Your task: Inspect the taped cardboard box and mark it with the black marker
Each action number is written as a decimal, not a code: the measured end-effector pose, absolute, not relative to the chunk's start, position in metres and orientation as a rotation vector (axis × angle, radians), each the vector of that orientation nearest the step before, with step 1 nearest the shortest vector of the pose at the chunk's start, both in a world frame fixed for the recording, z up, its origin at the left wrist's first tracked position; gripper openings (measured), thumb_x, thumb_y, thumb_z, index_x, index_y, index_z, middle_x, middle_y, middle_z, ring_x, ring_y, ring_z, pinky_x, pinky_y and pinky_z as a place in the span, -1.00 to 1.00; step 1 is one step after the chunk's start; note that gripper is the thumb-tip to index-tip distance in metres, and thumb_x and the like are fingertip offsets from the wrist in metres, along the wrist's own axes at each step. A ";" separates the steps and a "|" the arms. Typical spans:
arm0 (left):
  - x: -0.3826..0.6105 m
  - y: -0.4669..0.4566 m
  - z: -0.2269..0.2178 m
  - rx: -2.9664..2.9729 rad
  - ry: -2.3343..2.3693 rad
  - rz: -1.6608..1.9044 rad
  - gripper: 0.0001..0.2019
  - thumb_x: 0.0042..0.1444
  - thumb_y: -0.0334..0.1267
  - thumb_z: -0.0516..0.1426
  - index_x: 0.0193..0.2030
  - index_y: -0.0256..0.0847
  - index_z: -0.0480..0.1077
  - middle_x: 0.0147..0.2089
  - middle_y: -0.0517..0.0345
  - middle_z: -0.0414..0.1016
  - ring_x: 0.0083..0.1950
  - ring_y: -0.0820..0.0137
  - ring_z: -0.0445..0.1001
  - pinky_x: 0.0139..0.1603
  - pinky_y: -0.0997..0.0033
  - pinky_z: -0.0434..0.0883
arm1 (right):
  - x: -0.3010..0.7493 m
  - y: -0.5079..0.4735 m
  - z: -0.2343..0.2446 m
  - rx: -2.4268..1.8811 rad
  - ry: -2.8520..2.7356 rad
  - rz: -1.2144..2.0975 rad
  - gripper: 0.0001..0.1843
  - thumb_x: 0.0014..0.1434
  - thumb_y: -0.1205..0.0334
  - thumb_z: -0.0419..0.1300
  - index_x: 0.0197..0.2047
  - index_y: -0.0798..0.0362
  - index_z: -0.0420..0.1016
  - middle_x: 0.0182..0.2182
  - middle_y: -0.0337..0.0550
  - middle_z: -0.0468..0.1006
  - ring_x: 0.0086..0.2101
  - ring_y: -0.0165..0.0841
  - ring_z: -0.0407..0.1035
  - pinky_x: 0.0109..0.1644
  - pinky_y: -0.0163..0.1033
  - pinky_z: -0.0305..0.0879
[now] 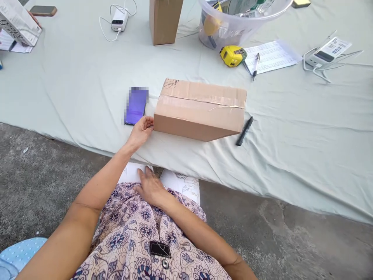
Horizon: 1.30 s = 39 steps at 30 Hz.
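A closed brown cardboard box (198, 126) lies on the cloth-covered table in front of me, with a taped seam along its top. My left hand (142, 131) is at the box's near left corner, its fingers bent and closed against that edge; the fingertips are partly hidden. Just beyond this hand lies a phone (136, 105) with a purple screen, partly blurred out. My right hand (151, 188) rests on my lap below the table edge, fingers spread and holding nothing. A black marker (244, 131) lies beside the box's right end.
Behind the box are a yellow tape measure (233, 56), a pen (256, 67) on printed sheets (274, 56), a clear plastic tub (230, 27) of items and a taller carton (165, 23). White power banks (119, 19) with cables lie left and right. The table's edge (175, 173) is near my lap.
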State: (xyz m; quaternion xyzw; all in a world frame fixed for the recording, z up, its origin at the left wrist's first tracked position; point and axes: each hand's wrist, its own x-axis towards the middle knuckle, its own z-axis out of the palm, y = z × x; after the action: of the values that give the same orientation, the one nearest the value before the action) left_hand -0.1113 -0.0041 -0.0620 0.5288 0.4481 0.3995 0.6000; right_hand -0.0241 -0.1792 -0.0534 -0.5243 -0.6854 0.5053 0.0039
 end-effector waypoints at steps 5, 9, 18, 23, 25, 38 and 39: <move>-0.112 -0.003 -0.062 1.213 1.054 0.933 -0.68 -0.03 -0.48 0.17 -0.09 -0.15 0.38 0.01 0.10 0.57 0.16 0.29 0.52 0.38 0.13 0.35 | -0.018 -0.170 -0.057 -0.743 -2.076 1.776 -0.66 0.37 0.16 0.25 0.18 -0.12 0.60 0.27 -0.16 0.55 0.29 -0.28 0.40 0.37 -0.17 0.31; -0.111 -0.004 -0.057 1.192 1.059 0.938 -0.69 -0.05 -0.42 0.19 -0.12 -0.16 0.40 -0.03 0.09 0.58 0.13 0.26 0.53 0.34 0.11 0.37 | -0.002 -0.166 -0.046 -0.765 -1.766 1.543 -0.74 0.43 0.21 0.13 -0.01 0.00 0.65 -0.08 -0.13 0.73 -0.05 -0.35 0.59 0.15 -0.22 0.46; -0.111 -0.015 -0.048 1.071 1.136 1.016 -0.74 0.01 -0.18 0.21 -0.13 -0.13 0.42 -0.08 0.08 0.60 0.06 0.27 0.57 0.15 0.18 0.47 | 0.117 -0.152 0.026 -1.280 -1.159 0.529 -0.76 0.39 0.06 0.20 -0.21 -0.04 0.65 -0.47 -0.22 0.59 -0.45 -0.35 0.47 -0.33 -0.23 0.42; -0.110 -0.015 -0.021 1.023 1.177 1.138 -0.60 0.15 0.15 0.22 -0.07 -0.12 0.42 0.02 0.00 0.60 0.07 0.24 0.57 0.04 0.23 0.52 | 0.181 -0.105 0.036 -1.430 -0.794 0.276 -0.67 0.25 -0.06 0.26 -0.16 0.03 0.61 -0.40 -0.20 0.55 -0.47 -0.43 0.31 -0.35 -0.28 0.29; -0.104 -0.013 -0.007 1.077 1.195 1.193 -0.52 0.16 0.26 0.21 -0.06 -0.12 0.46 0.07 -0.03 0.59 0.08 0.21 0.56 -0.02 0.26 0.51 | 0.195 -0.079 0.034 -1.538 -0.779 0.375 -0.52 0.19 -0.17 0.24 -0.04 0.05 0.59 -0.26 -0.12 0.59 -0.40 -0.39 0.37 -0.30 -0.25 0.33; -0.093 -0.050 0.018 1.348 1.214 1.163 -0.67 0.33 -0.13 0.07 0.13 -0.11 0.50 0.19 0.04 0.59 0.26 0.13 0.49 0.21 0.21 0.40 | 0.174 -0.102 0.035 -1.658 -1.101 0.447 -0.49 0.26 -0.15 0.17 0.14 -0.06 0.59 -0.01 -0.06 0.58 -0.24 -0.29 0.43 -0.17 -0.17 0.41; -0.092 -0.054 0.017 1.321 1.201 1.191 -0.67 0.30 -0.17 0.07 0.13 -0.11 0.49 0.19 0.04 0.59 0.26 0.13 0.50 0.20 0.20 0.41 | 0.172 -0.108 0.033 -1.640 -1.100 0.426 -0.50 0.27 -0.12 0.19 0.16 -0.08 0.58 0.01 -0.06 0.57 -0.24 -0.30 0.43 -0.18 -0.18 0.42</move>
State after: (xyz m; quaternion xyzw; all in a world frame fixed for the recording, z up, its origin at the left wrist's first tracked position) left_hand -0.0924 -0.0537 0.0170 0.5409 0.4917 0.4875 0.4776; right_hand 0.1717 -0.1083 0.0328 -0.6875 -0.4611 0.1787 0.5318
